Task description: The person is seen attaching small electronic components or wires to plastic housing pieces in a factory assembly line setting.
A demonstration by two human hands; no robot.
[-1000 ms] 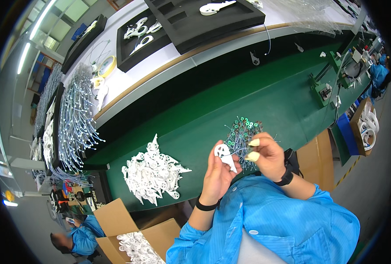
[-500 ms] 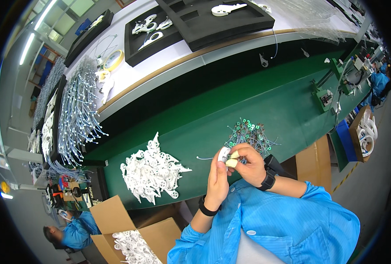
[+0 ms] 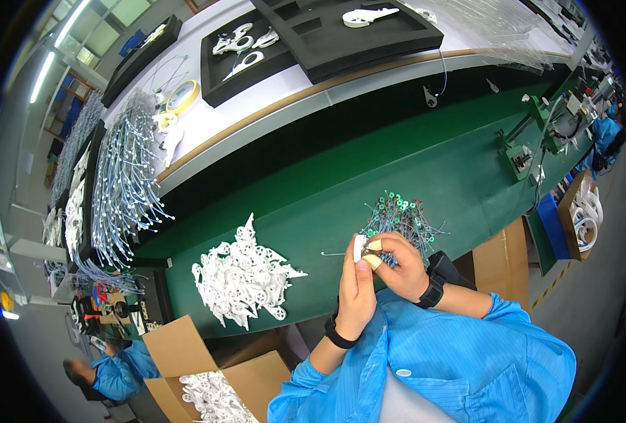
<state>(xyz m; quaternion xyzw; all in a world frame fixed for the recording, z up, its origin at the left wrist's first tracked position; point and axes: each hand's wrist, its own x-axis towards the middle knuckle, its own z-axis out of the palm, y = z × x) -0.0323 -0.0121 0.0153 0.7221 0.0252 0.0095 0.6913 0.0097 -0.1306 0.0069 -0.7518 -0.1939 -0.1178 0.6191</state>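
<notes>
My left hand [image 3: 356,292] is closed on a white plastic part [image 3: 359,248], held upright above the green bench. Yellow covers sit on the thumb and forefinger of my right hand [image 3: 403,271]. Those two fingertips pinch a small dark piece against the white part's right side; its exact shape is too small to make out. A thin wire [image 3: 333,254] with a pale tip sticks out to the left of the white part. Just beyond my hands lies a heap of wired components [image 3: 401,218] with green and brown ends. Farther left is a pile of white plastic parts [image 3: 242,278].
A cardboard box [image 3: 175,349] holding more white parts stands at the lower left. Black foam trays [image 3: 320,67] rest on the raised shelf, beside a tape roll [image 3: 182,97] and hanging wires [image 3: 126,169]. A green bench fixture [image 3: 521,155] stands right. Co-workers sit at both sides.
My left hand has shifted slightly right, and the white part has turned more upright and edge-on. My right fingertips stay pressed against it.
</notes>
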